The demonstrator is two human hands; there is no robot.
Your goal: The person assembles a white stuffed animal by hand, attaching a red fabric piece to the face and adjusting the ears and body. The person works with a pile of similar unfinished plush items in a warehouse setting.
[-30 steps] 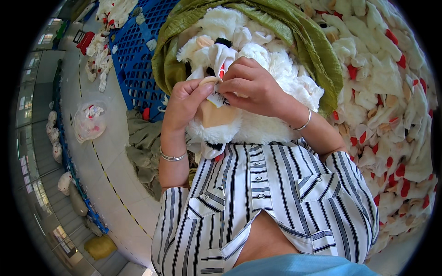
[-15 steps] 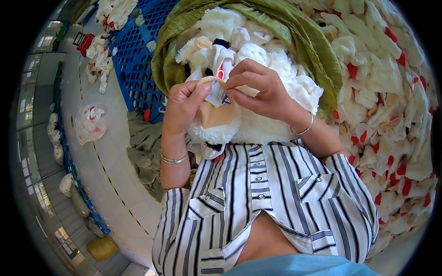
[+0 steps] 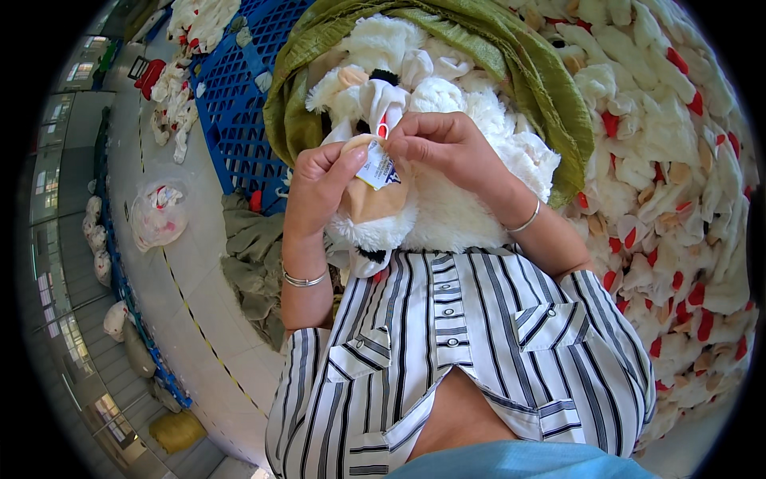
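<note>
An unstuffed white plush toy skin (image 3: 440, 217) with long fur and a beige patch lies across my lap. My left hand (image 3: 325, 180) pinches its beige edge between thumb and fingers, right beside a white fabric label (image 3: 378, 168) with blue print. Across the label, my right hand (image 3: 443, 148) is closed, thumb against bent fingertips, close to the same edge. What the right fingertips hold is too small to make out. A small red piece with a white loop shows just above the label.
Beyond my hands, a green woven sack (image 3: 550, 100) with a rolled rim holds more white plush skins. A large heap of white and red plush pieces (image 3: 662, 199) lies on the right. At left are a blue plastic lattice (image 3: 243, 100), a clear bag (image 3: 158, 214) and grey-green cloth (image 3: 255, 255).
My right hand has turned and its fingers have drawn in by the top of the label. My left hand keeps its pinch, barely shifted.
</note>
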